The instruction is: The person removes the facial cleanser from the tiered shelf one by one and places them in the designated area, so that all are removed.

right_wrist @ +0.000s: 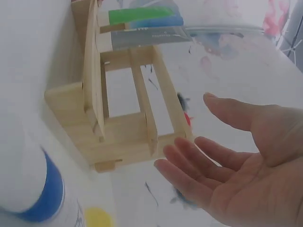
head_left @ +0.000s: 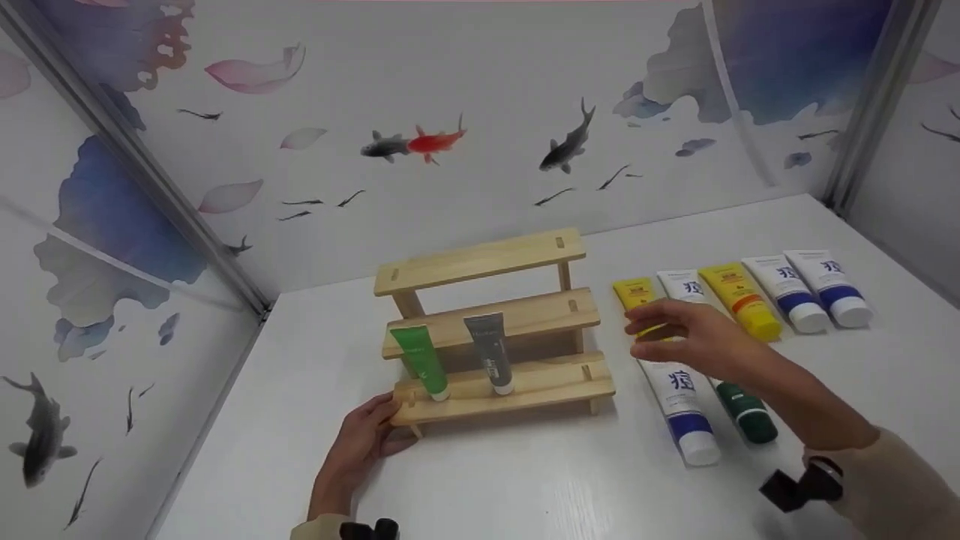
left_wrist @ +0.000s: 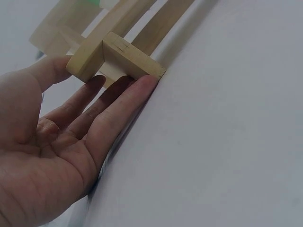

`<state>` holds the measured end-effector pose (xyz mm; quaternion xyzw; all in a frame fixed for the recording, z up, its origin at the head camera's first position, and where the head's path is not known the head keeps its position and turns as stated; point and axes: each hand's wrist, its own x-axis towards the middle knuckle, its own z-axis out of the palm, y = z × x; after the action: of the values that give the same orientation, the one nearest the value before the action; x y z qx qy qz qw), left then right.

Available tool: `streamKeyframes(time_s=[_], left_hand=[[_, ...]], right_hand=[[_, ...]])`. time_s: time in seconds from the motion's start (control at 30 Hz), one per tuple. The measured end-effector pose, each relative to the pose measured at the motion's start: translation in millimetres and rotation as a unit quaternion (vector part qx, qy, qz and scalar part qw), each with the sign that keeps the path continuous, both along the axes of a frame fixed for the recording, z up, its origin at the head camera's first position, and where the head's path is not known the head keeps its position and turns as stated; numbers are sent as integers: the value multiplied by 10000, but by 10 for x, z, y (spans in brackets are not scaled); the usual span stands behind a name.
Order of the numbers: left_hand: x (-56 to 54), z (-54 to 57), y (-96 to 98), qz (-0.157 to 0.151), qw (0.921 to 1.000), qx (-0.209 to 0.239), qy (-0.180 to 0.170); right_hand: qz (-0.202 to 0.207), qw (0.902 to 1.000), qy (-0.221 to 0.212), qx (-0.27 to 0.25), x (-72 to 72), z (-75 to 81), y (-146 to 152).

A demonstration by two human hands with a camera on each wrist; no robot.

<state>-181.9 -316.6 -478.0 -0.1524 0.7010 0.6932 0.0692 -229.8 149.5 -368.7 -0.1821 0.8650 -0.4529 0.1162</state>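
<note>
A three-step wooden rack (head_left: 502, 401) stands on the table. My left hand (head_left: 364, 435) holds the left end of its lowest step; in the left wrist view, the thumb lies against the board's edge (left_wrist: 85, 66) and fingers touch the support below. On that step, a green tube (head_left: 422, 364) and a grey tube (head_left: 490, 352) stand on their caps, leaning back. My right hand (head_left: 709, 337) hovers right of the rack, holding nothing, fingers spread from the thumb. Beneath it lie a white tube with a blue band (head_left: 681, 412) and a dark green tube (head_left: 750, 416), both partly covered.
Behind the right hand lies a row of tubes: a small yellow one (head_left: 634, 292), a partly hidden white one (head_left: 679, 283), a larger yellow one (head_left: 739, 300) and white ones with blue bands (head_left: 832, 289). Painted panels (head_left: 487, 67) wall the table's back and sides.
</note>
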Motion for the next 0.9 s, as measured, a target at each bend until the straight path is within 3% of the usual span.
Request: streamKeyframes(time_s=[0.2,0.43,0.7,0.9], left_hand=[[-7,-17,-2,24,10000,8,-64],[2,2,-4,-24,9999,-96,-51],[-5,16,-2,-11,9999,-151,-57],[-3,0,-8,68,10000,-39,6]], right_hand=[[86,9983,190,-540,23,9,-344],[170,9900,423,-1338,15,-113,-733],[205,9829,247,-1815,44,-244,-1123],[-107,9788,41,-2046,103,-324,-1351]])
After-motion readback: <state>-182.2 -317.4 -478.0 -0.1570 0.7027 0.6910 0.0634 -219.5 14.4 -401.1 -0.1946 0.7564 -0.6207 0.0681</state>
